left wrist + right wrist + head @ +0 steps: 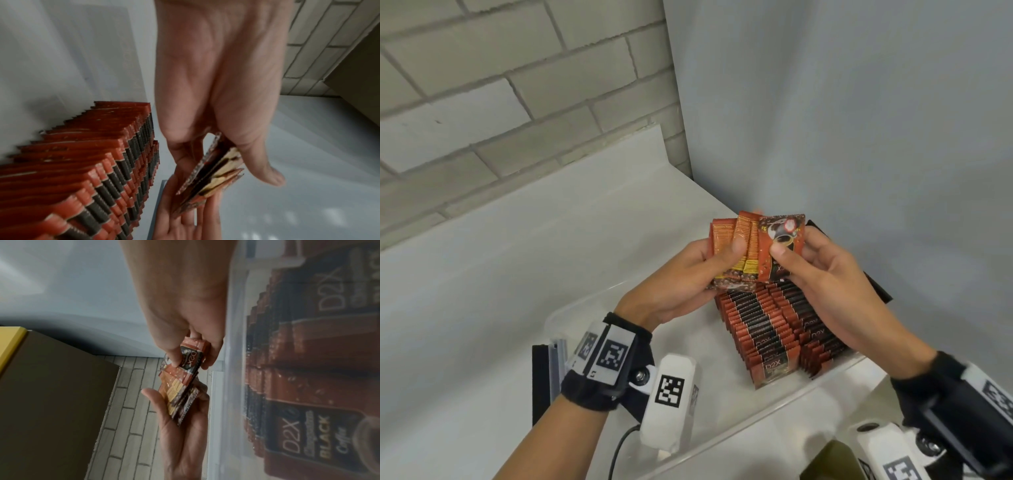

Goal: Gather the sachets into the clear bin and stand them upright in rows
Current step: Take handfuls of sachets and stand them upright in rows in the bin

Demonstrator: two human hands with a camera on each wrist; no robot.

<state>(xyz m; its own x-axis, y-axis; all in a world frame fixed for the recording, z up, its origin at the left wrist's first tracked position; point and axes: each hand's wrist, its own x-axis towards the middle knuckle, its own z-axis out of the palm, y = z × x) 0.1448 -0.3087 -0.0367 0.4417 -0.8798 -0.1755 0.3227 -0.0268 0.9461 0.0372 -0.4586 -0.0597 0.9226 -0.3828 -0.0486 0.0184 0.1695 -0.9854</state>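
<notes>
Above the clear bin (774,407) both hands hold a small fan of red-and-black coffee sachets (753,253). My left hand (702,270) grips the left sachets, backs showing, with its thumb across them. My right hand (804,260) pinches the rightmost sachet (782,240), face showing, between thumb and fingers. In the left wrist view the held sachets (213,172) lie edge-on under the thumb. The right wrist view shows the pinched sachet (191,360) above the left palm (180,431). Two rows of upright sachets (763,329) fill the bin's right part.
The bin stands on a white table (500,274) in a corner, with a brick wall (500,85) to the left and a plain wall (859,120) behind. The bin's left half (681,329) holds no sachets. A brown box (51,402) appears in the right wrist view.
</notes>
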